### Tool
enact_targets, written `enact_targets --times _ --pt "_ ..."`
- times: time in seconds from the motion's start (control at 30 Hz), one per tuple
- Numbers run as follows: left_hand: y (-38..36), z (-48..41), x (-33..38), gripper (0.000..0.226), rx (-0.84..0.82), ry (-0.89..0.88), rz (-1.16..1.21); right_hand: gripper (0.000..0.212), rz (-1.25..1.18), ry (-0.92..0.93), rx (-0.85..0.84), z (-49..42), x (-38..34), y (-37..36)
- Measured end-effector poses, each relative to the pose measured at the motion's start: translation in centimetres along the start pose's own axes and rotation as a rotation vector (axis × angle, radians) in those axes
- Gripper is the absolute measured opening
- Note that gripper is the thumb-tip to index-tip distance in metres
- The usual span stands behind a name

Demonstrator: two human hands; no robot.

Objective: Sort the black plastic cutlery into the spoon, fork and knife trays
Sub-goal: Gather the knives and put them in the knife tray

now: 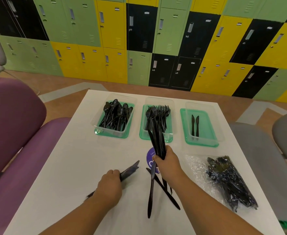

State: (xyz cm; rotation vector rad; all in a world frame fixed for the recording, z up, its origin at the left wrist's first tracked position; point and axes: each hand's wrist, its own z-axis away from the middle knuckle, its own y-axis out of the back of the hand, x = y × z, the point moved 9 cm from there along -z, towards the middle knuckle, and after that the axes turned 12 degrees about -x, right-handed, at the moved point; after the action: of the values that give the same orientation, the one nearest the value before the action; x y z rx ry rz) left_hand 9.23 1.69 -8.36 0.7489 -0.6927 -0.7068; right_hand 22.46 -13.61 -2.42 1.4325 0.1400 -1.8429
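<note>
Step in hand: picking up knives. Right grip (167,161) closed round knife bunch (157,139), tips up. Left grip (109,182) closed round more cutlery (129,171), low on white worktop (63,167). Next, likely: carry bunch right, drop flat into knife tray (184,126), nearly empty. Bright lockers (105,31) behind

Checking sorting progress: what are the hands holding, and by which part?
Left hand grips a few black knives around their middle. Right hand grips a raised cutlery bundle by its lower end.
</note>
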Motion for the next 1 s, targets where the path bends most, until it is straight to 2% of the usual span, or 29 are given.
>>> enact_targets --times 0.07,0.13,0.23,0.3,0.53,0.67,0.77,0.87,1.0 --pt "0.4 0.0 1.1 0.009 -0.069 -0.053 0.361 0.018 -0.058 0.02 0.005 0.0 -0.5 0.1" --pt "0.2 1.0 3.4 0.01 -0.212 -0.114 0.742 0.018 -0.111 0.038 0.01 0.0 -1.2 0.0" --pt "0.0 2.7 7.1 0.016 -0.387 -0.221 1.009 0.022 -0.125 0.055 0.021 -0.1 -2.2 -0.6" --pt "0.3 3.3 8.1 0.016 -0.402 -0.248 1.126 0.025 -0.127 0.059 0.019 -0.2 -2.5 -1.0" --pt "0.3 3.1 7.2 0.014 -0.367 -0.097 1.431 0.021 -0.11 0.033 0.049 0.0 -1.9 -0.2" --pt "-0.2 2.4 7.0 0.015 -0.287 -0.063 1.365 0.019 -0.145 0.014 0.03 0.3 -1.6 -1.1" --pt "0.6 1.8 6.5 0.02 -0.201 -0.061 1.503 0.014 -0.126 -0.029 -0.047 0.2 -1.0 -1.9" --pt "2.0 1.5 6.5 0.027 -0.164 -0.112 1.597 0.017 0.022 -0.069 -0.179 1.0 -1.3 -3.3" --pt "1.7 1.6 7.8 0.055 -0.272 -0.09 1.539 0.024 0.248 -0.123 -0.2 0.2 -1.6 -5.5"
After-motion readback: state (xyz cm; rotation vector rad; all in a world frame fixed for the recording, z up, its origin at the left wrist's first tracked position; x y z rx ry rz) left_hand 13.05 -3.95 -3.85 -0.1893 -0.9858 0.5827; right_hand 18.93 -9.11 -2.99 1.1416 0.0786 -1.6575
